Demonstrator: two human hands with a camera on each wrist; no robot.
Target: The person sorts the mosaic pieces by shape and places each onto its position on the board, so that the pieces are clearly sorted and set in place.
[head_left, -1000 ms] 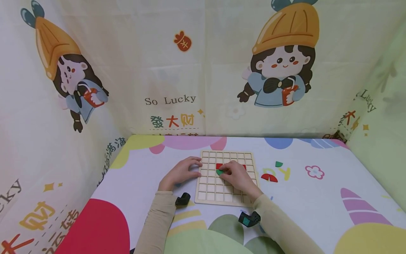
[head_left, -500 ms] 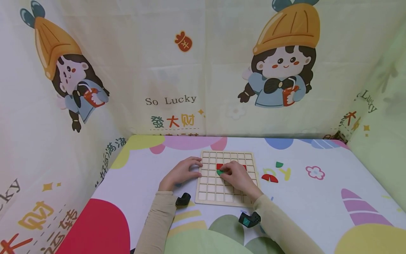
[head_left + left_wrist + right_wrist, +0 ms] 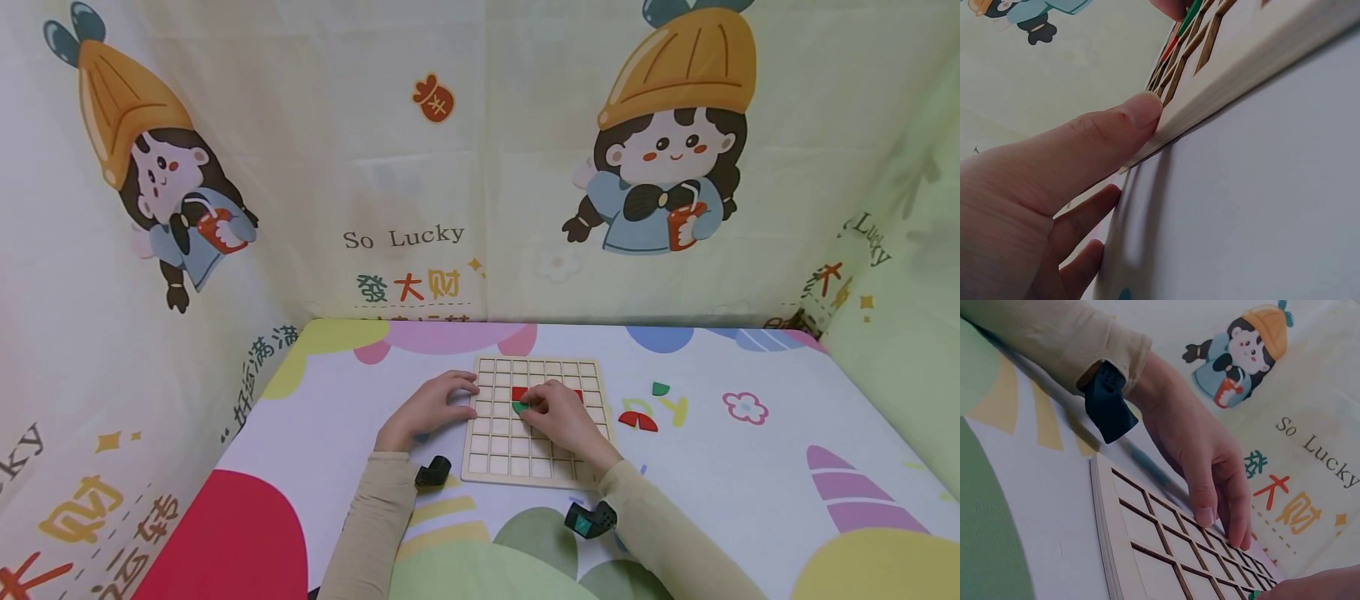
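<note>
A square wooden grid board point(image 3: 498, 465) lies on the table. My left hand point(image 3: 431, 410) is at its left side; in the left wrist view, the thumb of that hand point(image 3: 1029, 187) touches the board's edge. Over the middle of the grid, my right hand point(image 3: 558, 414) pinches a small green rounded piece point(image 3: 519, 407) between thumb and index finger, at a cell just below a red piece point(image 3: 518, 392). A second red piece point(image 3: 577, 395) shows past the right knuckles. The cells beneath my right hand are hidden.
Right of the board lie two red quarter-round pieces point(image 3: 638, 421) side by side and one green quarter-round piece point(image 3: 660, 388). The printed tablecloth point(image 3: 697, 475) reaches back to a patterned cloth wall point(image 3: 517, 283). Black wrist cameras point(image 3: 590, 518) sit on both wrists.
</note>
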